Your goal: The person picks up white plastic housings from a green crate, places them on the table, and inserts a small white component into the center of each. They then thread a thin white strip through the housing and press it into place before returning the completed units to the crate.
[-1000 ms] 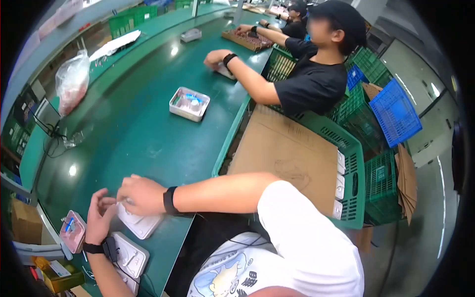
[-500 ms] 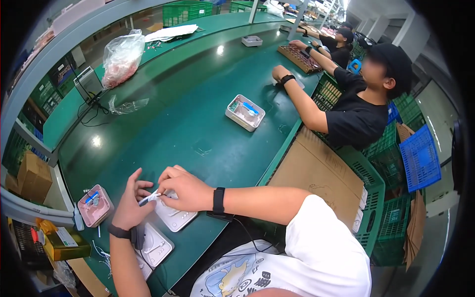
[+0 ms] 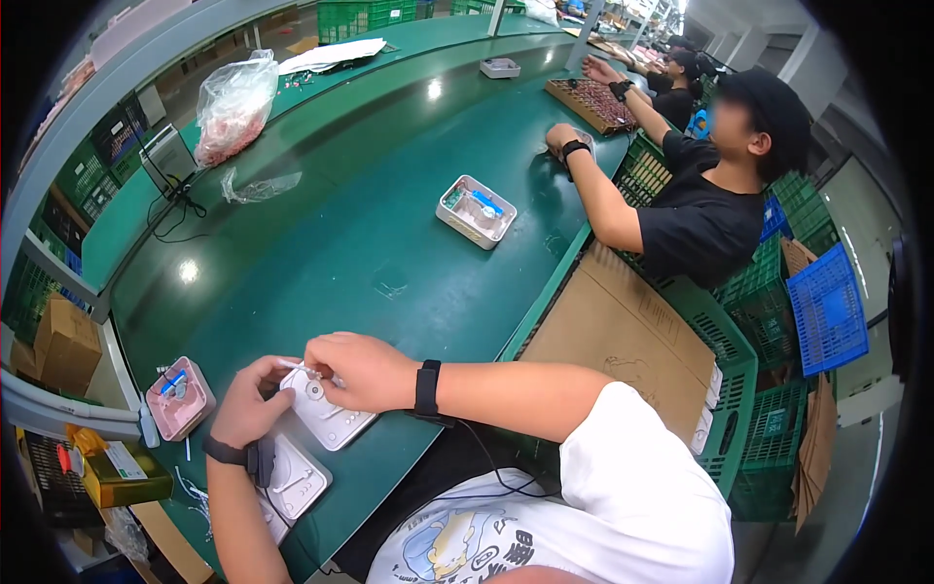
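At the lower left of the frame, the right hand pinches a thin white strip above a white rounded plastic panel, unfinished I'd judge, the curled left hand's grip unclear, a matching white panel lying below.

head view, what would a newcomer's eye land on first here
The eye likely goes first to the person's bare left hand and right hand, close together at lower left over a white, rounded plastic housing. Farther up the shiny green worktop sits an open, pale rectangular box with a bright blue part inside. A bright blue plastic crate shows at far right.
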Tool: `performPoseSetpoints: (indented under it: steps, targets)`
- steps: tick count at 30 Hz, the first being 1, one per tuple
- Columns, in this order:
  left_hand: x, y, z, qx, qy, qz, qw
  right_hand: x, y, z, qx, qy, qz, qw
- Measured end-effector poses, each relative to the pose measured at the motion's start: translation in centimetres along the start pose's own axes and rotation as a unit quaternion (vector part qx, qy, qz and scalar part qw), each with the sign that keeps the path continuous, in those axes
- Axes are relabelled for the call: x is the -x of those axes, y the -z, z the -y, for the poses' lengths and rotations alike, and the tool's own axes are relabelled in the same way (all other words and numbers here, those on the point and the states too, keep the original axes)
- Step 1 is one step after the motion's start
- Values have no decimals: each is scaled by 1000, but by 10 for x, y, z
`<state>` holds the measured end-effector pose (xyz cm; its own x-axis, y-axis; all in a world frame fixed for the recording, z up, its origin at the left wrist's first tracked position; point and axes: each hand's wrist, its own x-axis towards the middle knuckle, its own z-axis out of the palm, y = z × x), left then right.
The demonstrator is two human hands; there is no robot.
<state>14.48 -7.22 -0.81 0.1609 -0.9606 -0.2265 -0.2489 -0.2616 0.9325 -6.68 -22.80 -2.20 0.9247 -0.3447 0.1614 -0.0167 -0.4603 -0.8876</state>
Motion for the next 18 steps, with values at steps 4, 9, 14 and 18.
performPoseSetpoints:
  steps: [4, 9, 14, 18]
  targets:
    - [1, 1, 5, -1, -5, 1, 1000, 5, -11, -9, 153, 116, -79, 978]
    - [5, -1, 2, 8, 4, 5, 1000, -1, 0, -8, 78, 63, -48, 994]
    - [2, -1, 2, -6, -9, 3, 1000, -1, 3, -8, 13, 32, -50, 998]
    - [1, 1, 5, -31, -12, -5, 999, 0, 0, -2, 23, 30, -49, 998]
